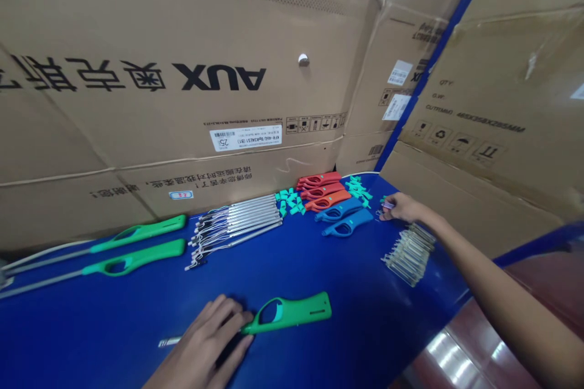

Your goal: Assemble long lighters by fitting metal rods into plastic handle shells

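The left hand (201,340) lay palm down at the bottom of the view, its fingers (228,319) slightly spread and reaching up and to the right, their tips curving downward. The bare right arm (511,298) stretched in from the lower right corner, the forearm rising up and to the left, the wrist nearly straight, and the right hand (404,208) turned inward with its fingertips pinched together.

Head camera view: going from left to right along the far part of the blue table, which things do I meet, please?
Two green lighters, metal lighter tubes, small green pieces, red grips, blue grips, right hand.
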Available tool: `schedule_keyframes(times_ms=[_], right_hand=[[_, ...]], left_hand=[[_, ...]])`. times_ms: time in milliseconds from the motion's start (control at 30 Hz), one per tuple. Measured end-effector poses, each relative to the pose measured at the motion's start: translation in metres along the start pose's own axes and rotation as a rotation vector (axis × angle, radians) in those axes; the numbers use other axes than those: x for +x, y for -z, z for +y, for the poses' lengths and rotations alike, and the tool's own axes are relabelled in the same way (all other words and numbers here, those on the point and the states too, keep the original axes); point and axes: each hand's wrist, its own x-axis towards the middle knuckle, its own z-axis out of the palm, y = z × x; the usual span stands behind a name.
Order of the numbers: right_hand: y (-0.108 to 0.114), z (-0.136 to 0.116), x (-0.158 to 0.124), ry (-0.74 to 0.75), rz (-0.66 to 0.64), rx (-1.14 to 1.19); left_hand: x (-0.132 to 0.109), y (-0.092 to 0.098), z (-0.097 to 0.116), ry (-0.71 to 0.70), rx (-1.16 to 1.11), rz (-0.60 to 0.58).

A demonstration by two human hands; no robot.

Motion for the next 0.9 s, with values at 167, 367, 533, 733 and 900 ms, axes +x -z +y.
schedule_keyframes(times_ms=[167,367,533,733,900], right_hand=[[-0.001,-0.002,0.002,0.015,0.004,0.007],[0.003,0.006,0.006,-0.046,0.069,0.008],[0.014,0.010,0.003,-0.044,0.046,0.039],[0.024,-0.017,-0.032,0.081,0.032,0.133],[-0.010,-0.095,-0.121,0.569,0.020,0.194]], left_hand=[[0.001,-0.001,-0.001,-0.008,0.014,-0.005],[0.002,0.001,0.001,-0.005,0.014,-0.017],[0.001,0.001,0.001,0.009,-0.015,-0.021],[-0.001,0.001,-0.001,0.037,-0.067,-0.030],[-0.003,0.001,0.001,0.042,-0.042,0.058]])
